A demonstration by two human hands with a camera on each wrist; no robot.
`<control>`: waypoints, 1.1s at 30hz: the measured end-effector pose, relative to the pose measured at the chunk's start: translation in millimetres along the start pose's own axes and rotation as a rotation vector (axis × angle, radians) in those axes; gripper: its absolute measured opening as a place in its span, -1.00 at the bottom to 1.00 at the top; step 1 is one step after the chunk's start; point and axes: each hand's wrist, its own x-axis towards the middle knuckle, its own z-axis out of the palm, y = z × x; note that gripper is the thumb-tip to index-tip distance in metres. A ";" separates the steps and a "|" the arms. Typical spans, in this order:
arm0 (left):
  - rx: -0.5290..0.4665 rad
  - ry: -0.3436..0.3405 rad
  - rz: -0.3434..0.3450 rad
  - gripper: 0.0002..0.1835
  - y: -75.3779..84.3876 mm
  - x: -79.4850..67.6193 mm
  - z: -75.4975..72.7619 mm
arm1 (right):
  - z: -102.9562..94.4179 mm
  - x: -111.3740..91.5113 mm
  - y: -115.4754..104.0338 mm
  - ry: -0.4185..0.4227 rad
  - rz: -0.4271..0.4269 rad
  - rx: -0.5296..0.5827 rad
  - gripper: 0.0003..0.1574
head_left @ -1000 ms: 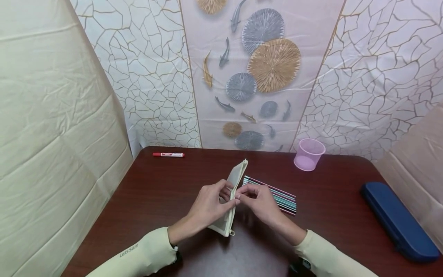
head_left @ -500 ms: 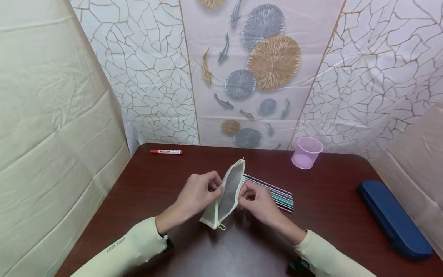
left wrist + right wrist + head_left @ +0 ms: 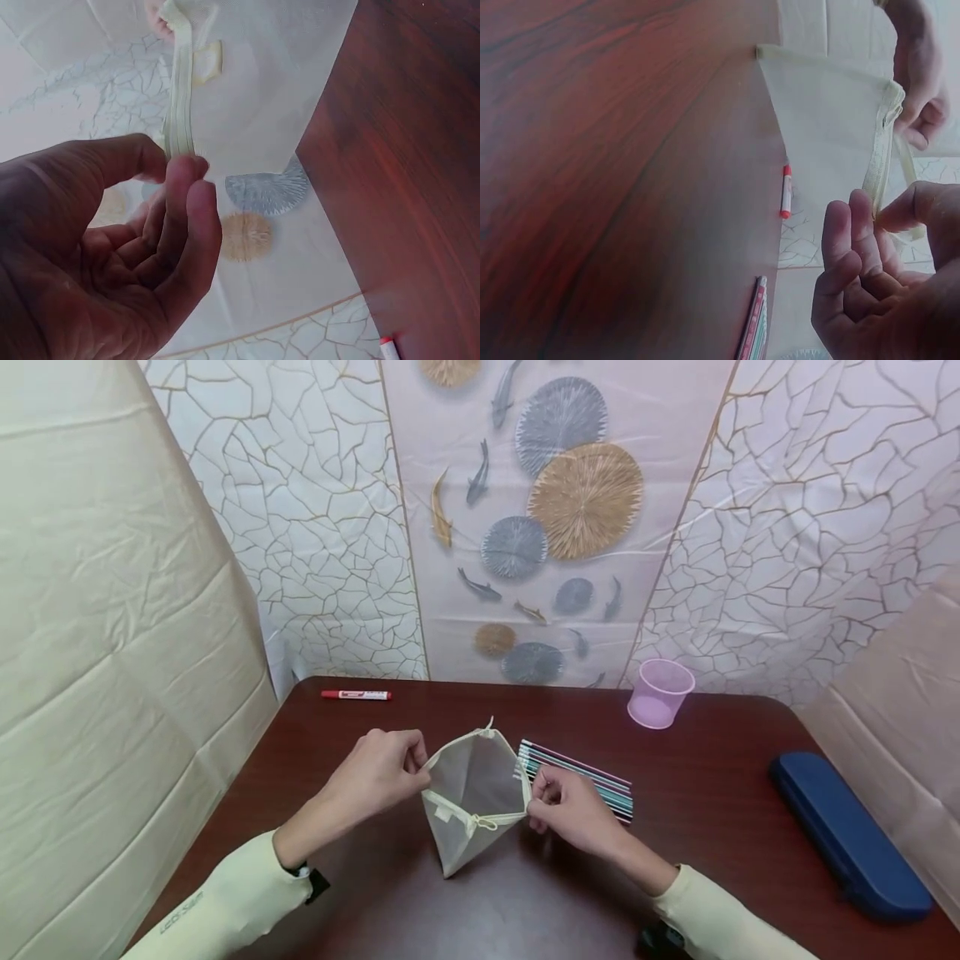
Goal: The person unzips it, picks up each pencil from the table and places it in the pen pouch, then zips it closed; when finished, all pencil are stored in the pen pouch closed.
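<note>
A pale see-through zip pouch [image 3: 465, 843] hangs between my two hands, its mouth spread wide toward me. My left hand [image 3: 378, 774] pinches the zipper edge on the left; in the left wrist view the thumb and index finger meet on the zipper tape [image 3: 180, 112]. On the opposite edge my right hand [image 3: 577, 810] pinches the rim between thumb and fingers, as the right wrist view also shows. The zipper pull [image 3: 483, 822] dangles at the near side of the mouth. Nothing shows inside the pouch. Just behind the right hand lies a row of thin striped pencils [image 3: 600, 777].
A red and white marker [image 3: 356, 695] lies at the table's back left. Toward the back right stands a pink translucent cup [image 3: 660, 693]. A dark blue case [image 3: 847, 835] sits along the right edge of the brown table [image 3: 360, 893].
My left hand has moved left and pulled its edge away from the right hand. The pouch has gone from nearly flat to wide open and turned its mouth toward me.
</note>
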 end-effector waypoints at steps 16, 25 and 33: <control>-0.889 -0.252 -0.220 -0.83 8.6 -10.5 47.4 | 1.8 13.2 4.2 -0.183 -0.132 -0.041 -0.95; -0.960 -0.187 -0.309 -0.89 10.6 -10.1 72.1 | -45.3 39.9 2.6 -0.146 -0.204 -0.282 -0.89; -0.981 -0.188 -0.354 -0.90 11.3 -8.6 79.8 | -94.0 68.7 41.5 -0.084 -0.192 -0.345 -0.78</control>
